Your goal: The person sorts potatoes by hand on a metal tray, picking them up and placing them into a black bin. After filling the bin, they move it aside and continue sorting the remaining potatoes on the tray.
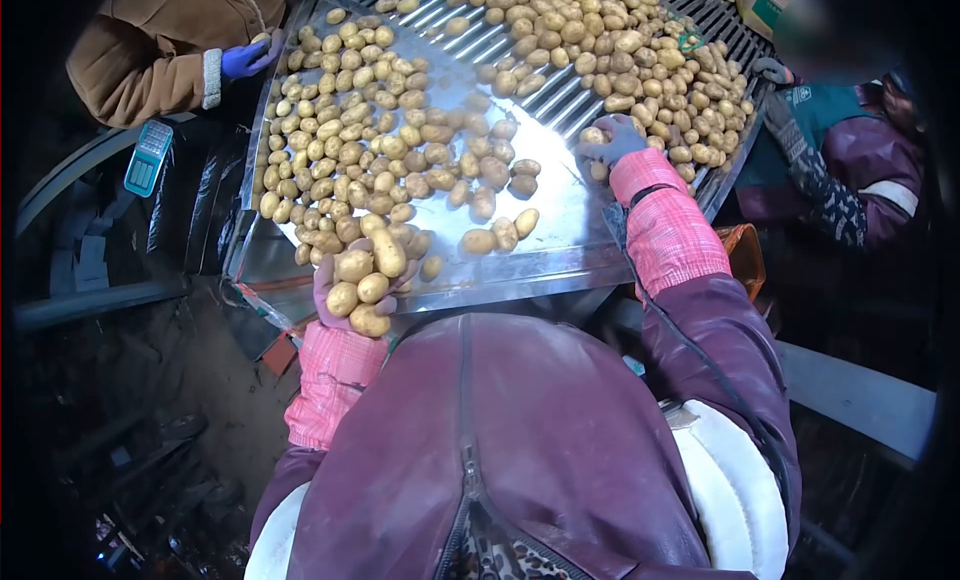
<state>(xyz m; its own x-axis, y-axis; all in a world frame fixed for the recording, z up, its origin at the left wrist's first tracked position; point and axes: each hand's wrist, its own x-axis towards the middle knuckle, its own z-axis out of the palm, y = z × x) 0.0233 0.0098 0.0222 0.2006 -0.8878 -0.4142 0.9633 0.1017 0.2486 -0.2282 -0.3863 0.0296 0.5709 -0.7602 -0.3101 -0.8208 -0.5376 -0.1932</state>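
Several potatoes (355,267) are gathered in my left hand (326,292), which wears a purple glove and is held at the near left edge of the metal sorting table (560,220). Its fingers curl around them from below. My right hand (622,140), in a greyish glove with a pink checked cuff, reaches over the table beside the rollers. Its fingers are closed on potatoes (594,137) at the edge of the right-hand pile. Loose potatoes (345,140) cover the left part of the sheet metal, and a few lie near its middle.
Metal rollers (450,25) run along the far side, with a large potato pile (640,60) on them. A person in a brown jacket (150,50) stands at the left, another person's patterned sleeve (835,195) is at the right. A turquoise calculator-like device (149,158) lies left.
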